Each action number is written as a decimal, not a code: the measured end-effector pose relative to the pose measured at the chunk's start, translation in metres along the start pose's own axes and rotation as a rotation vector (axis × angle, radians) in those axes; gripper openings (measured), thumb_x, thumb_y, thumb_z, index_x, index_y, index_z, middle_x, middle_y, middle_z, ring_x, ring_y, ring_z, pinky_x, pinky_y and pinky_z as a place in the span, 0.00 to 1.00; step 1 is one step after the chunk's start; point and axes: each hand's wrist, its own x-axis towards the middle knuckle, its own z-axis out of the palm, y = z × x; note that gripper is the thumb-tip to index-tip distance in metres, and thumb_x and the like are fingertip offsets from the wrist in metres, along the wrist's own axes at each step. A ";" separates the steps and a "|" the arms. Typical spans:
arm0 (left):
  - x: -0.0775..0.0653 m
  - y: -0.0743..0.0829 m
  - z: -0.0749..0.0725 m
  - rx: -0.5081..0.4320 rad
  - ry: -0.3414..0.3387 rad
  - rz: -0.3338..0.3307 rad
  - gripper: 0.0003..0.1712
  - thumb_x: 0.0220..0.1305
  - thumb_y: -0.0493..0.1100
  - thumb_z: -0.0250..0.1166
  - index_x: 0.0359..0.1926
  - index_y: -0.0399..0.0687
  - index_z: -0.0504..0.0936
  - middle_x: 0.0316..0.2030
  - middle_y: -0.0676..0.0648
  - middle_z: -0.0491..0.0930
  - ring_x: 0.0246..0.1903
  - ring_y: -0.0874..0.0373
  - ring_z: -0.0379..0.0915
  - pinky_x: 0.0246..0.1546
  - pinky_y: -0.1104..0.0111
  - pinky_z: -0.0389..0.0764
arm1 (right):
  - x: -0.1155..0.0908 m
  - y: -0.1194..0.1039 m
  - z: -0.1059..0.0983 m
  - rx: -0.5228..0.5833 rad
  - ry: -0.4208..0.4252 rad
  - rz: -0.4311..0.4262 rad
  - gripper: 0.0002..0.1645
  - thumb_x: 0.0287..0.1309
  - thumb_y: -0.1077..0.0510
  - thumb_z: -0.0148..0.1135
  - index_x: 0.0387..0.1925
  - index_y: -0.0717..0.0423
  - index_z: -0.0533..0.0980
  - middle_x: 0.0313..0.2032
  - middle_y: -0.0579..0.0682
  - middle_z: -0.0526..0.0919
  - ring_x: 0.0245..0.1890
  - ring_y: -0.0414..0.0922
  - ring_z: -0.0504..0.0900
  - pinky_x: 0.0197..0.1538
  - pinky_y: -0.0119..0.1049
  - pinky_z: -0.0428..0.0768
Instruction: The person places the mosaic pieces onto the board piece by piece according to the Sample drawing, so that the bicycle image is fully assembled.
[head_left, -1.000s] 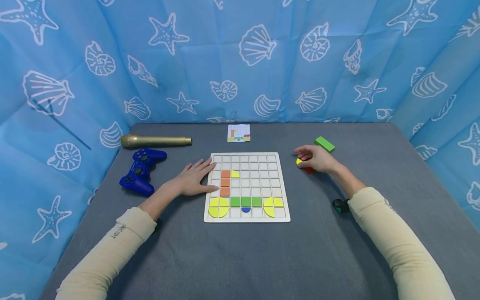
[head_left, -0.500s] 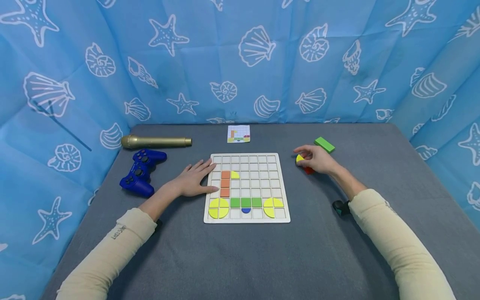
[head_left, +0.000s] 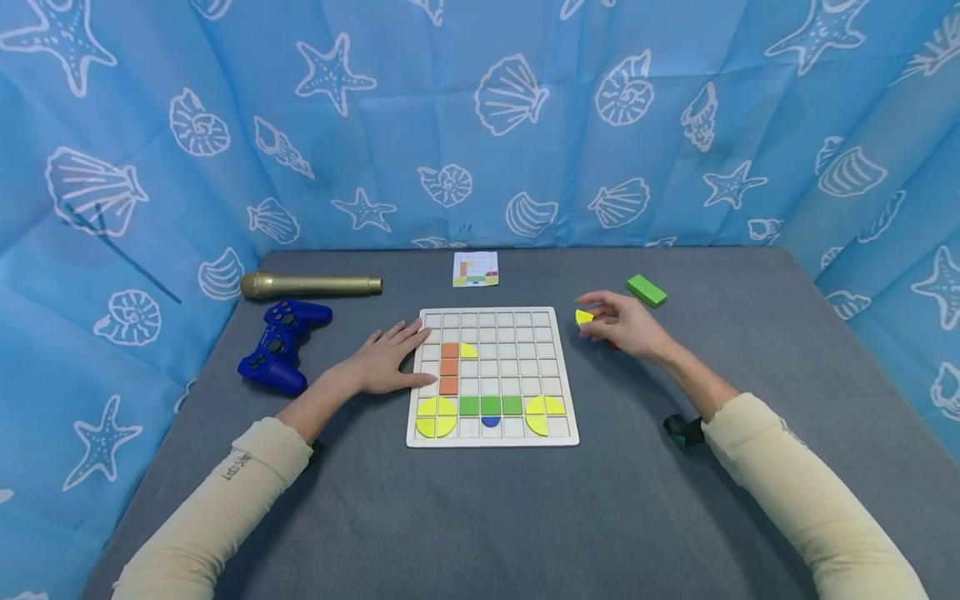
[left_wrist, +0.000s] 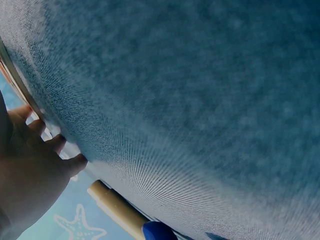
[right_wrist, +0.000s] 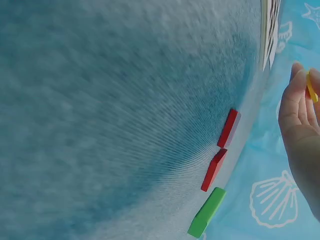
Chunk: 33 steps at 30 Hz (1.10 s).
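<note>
My right hand point(head_left: 628, 325) pinches a yellow quarter-circle piece point(head_left: 583, 317) between thumb and fingers, just right of the white grid board point(head_left: 510, 367). In the right wrist view that yellow piece point(right_wrist: 312, 87) shows edge-on, raised above the table. Fingers spread, my left hand point(head_left: 386, 362) rests on the board's left edge. The board bears a column of orange squares point(head_left: 449, 367) with a yellow quarter point(head_left: 468, 350) beside its top. Along its lower part lie a yellow circle point(head_left: 427, 407), green squares point(head_left: 491, 406), a blue half-circle point(head_left: 491, 422) and three yellow quarters point(head_left: 537, 425).
Two red blocks point(right_wrist: 229, 128) lie right of the board, mostly hidden under my right hand in the head view. A green block point(head_left: 647, 290) is behind them. A pattern card point(head_left: 476, 270) lies behind the board; a gold microphone point(head_left: 311, 286) and blue game controller point(head_left: 281, 346) sit left.
My right hand has moved left from the red blocks toward the board, carrying the yellow quarter-circle piece. My left hand has stayed on the board's edge.
</note>
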 end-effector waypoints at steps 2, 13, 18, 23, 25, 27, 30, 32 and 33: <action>-0.001 0.001 -0.001 -0.003 -0.004 -0.003 0.53 0.61 0.72 0.53 0.76 0.53 0.44 0.74 0.46 0.38 0.72 0.44 0.32 0.65 0.43 0.38 | -0.002 0.005 0.001 -0.003 -0.010 -0.002 0.25 0.63 0.62 0.61 0.60 0.65 0.69 0.39 0.60 0.81 0.38 0.56 0.81 0.36 0.40 0.78; -0.001 0.001 -0.001 -0.013 0.002 0.003 0.53 0.61 0.72 0.54 0.76 0.51 0.45 0.74 0.45 0.39 0.72 0.43 0.33 0.65 0.43 0.38 | -0.020 0.003 0.014 0.021 -0.142 0.008 0.17 0.63 0.62 0.61 0.51 0.69 0.77 0.38 0.57 0.83 0.35 0.52 0.82 0.38 0.41 0.81; 0.000 -0.001 0.000 -0.006 0.006 0.008 0.54 0.61 0.72 0.53 0.76 0.50 0.45 0.74 0.44 0.39 0.71 0.43 0.33 0.65 0.43 0.38 | -0.027 -0.001 0.020 0.123 -0.228 0.054 0.16 0.62 0.65 0.61 0.49 0.71 0.76 0.37 0.59 0.83 0.38 0.52 0.83 0.41 0.41 0.82; 0.001 -0.001 0.001 0.006 0.001 -0.002 0.52 0.62 0.71 0.53 0.76 0.52 0.43 0.74 0.46 0.38 0.72 0.44 0.32 0.66 0.43 0.38 | -0.033 -0.004 0.028 0.135 -0.317 0.084 0.18 0.59 0.64 0.64 0.49 0.70 0.77 0.39 0.57 0.83 0.37 0.51 0.82 0.42 0.40 0.81; 0.001 -0.001 0.001 0.007 -0.001 -0.006 0.52 0.62 0.72 0.53 0.76 0.53 0.43 0.74 0.47 0.38 0.72 0.45 0.31 0.66 0.44 0.38 | -0.035 -0.006 0.030 0.138 -0.350 0.090 0.18 0.59 0.65 0.64 0.51 0.70 0.77 0.42 0.57 0.83 0.37 0.51 0.82 0.43 0.40 0.81; 0.001 0.000 0.001 0.009 0.000 -0.007 0.53 0.61 0.72 0.53 0.76 0.53 0.43 0.74 0.47 0.38 0.72 0.45 0.31 0.66 0.43 0.38 | -0.038 -0.008 0.032 0.138 -0.381 0.087 0.18 0.60 0.65 0.63 0.51 0.70 0.77 0.43 0.57 0.83 0.37 0.51 0.82 0.43 0.40 0.81; 0.001 0.000 0.001 0.008 -0.001 -0.008 0.53 0.61 0.72 0.53 0.76 0.53 0.43 0.74 0.47 0.37 0.72 0.45 0.31 0.66 0.44 0.37 | -0.041 -0.011 0.035 0.136 -0.419 0.086 0.17 0.60 0.66 0.62 0.51 0.69 0.78 0.42 0.57 0.83 0.36 0.50 0.82 0.43 0.40 0.81; 0.000 0.000 0.001 0.008 0.001 -0.005 0.53 0.61 0.72 0.53 0.76 0.53 0.43 0.74 0.47 0.37 0.72 0.45 0.31 0.66 0.44 0.38 | -0.044 -0.012 0.038 0.130 -0.444 0.088 0.17 0.60 0.65 0.62 0.51 0.68 0.78 0.40 0.56 0.83 0.36 0.50 0.81 0.42 0.40 0.81; 0.001 0.000 0.001 0.009 0.003 -0.003 0.53 0.61 0.72 0.53 0.76 0.53 0.43 0.74 0.47 0.38 0.72 0.44 0.31 0.65 0.43 0.38 | -0.045 -0.013 0.039 0.128 -0.454 0.089 0.17 0.60 0.65 0.62 0.50 0.67 0.78 0.38 0.56 0.83 0.35 0.49 0.81 0.42 0.40 0.81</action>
